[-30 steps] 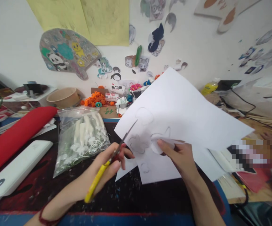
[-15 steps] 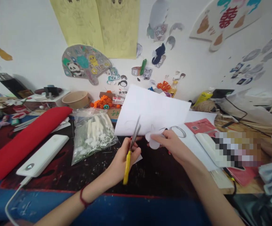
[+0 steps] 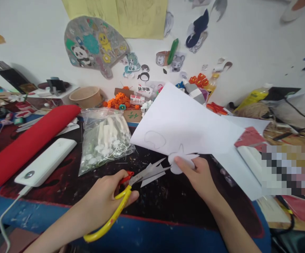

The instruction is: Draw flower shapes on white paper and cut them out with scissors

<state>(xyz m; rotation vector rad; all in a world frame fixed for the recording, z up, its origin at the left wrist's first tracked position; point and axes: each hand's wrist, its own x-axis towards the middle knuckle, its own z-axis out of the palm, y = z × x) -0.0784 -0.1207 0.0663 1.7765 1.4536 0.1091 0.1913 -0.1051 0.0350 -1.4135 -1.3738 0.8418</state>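
Observation:
My left hand [image 3: 110, 193] is closed on a pair of scissors [image 3: 136, 177] with one yellow and one red handle. The blades are apart and point right, their tips close to the paper in my other hand. Between thumb and fingers, my right hand [image 3: 197, 172] pinches a sheet of white paper [image 3: 184, 119], along with a small rounded white paper piece [image 3: 175, 164] at its lower edge. Pencil outlines show on the sheet, one a rounded loop at lower left. Under the blades, pale paper scraps [image 3: 152, 177] lie on the dark mat [image 3: 163, 203].
Left of the sheet lies a clear plastic bag [image 3: 106, 140] of white and green pieces. A white power bank [image 3: 45, 161] with a cable and a red roll [image 3: 33, 144] lie farther left. Another white sheet [image 3: 238, 168] and a red packet [image 3: 250, 138] are at right.
My left hand has moved down and left, turning the scissors from upright to pointing right, blades now apart. The right hand and paper sit slightly lower and farther right; the view has shifted.

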